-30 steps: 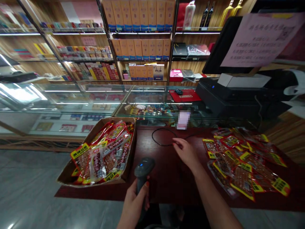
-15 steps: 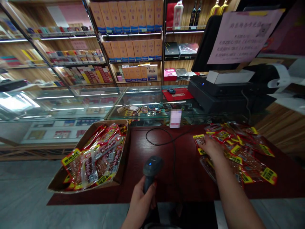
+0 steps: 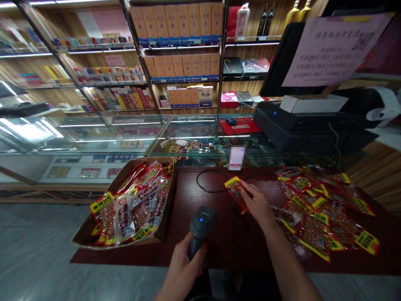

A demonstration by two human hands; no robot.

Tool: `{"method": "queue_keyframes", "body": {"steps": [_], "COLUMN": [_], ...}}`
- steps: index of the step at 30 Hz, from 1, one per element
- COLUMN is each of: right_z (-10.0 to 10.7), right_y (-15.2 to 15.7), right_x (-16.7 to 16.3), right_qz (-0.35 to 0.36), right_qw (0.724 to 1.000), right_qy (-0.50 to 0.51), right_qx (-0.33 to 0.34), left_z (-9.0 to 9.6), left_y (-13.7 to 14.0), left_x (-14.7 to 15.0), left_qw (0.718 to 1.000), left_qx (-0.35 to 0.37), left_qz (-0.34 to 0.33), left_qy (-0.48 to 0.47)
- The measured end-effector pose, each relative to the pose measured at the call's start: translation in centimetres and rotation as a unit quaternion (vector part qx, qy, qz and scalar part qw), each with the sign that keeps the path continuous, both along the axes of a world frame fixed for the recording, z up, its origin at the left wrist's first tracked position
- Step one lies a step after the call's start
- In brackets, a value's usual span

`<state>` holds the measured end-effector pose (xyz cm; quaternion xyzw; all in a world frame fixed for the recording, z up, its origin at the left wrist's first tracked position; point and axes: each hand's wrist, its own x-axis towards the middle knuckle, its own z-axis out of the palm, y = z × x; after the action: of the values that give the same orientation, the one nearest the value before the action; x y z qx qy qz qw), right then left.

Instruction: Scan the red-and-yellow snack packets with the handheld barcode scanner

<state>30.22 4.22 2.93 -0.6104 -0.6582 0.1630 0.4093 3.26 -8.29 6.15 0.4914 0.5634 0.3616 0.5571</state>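
Observation:
My left hand point(image 3: 184, 259) is wrapped round the handle of a dark barcode scanner point(image 3: 203, 223), whose small blue light glows on top. In my right hand point(image 3: 257, 202) is a red and yellow snack packet point(image 3: 236, 195), pinched by its right side and raised over the table just beyond the scanner. To the right lies a loose pile of similar snack packets point(image 3: 315, 232). On the left a cardboard box point(image 3: 167, 209) holds many more packets point(image 3: 138, 209), some in clear wrapping with dark red print.
The dark red table point(image 3: 184, 196) carries a looped black cable point(image 3: 200, 186). Behind it stands a glass display counter point(image 3: 163, 144) with a mouse point(image 3: 231, 121) on a red mat point(image 3: 247, 126). A monitor point(image 3: 282, 62) with a paper sign rises at the back right.
My right hand has come left from the pile with a snack packet in it, toward the scanner. My left hand still grips the scanner. The view has shifted slightly.

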Motion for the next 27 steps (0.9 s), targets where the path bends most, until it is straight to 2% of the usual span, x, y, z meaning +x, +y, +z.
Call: {"method": "queue_keyframes", "body": {"steps": [7,19,27], "right_z": [0.8,1.9,2.1], "right_y": [0.0,-0.1,-0.1], "right_x": [-0.3,-1.4,-2.1], "right_qz": [0.086,0.100,0.100], "right_qw": [0.994,0.992,0.991], "right_qy": [-0.007,-0.004,0.018], "right_qx": [-0.063,-0.075,-0.081], "left_z": [0.4,1.8,1.9], "left_y": [-0.4,-0.8,-0.7], "left_x": [-0.3,0.7,0.8], "left_qw": [0.999,0.999,0.999], "left_qx": [0.022,-0.003,0.005], "left_qz": [-0.038,-0.048,-0.034], "left_qy": [0.019,0.006,0.002]}}
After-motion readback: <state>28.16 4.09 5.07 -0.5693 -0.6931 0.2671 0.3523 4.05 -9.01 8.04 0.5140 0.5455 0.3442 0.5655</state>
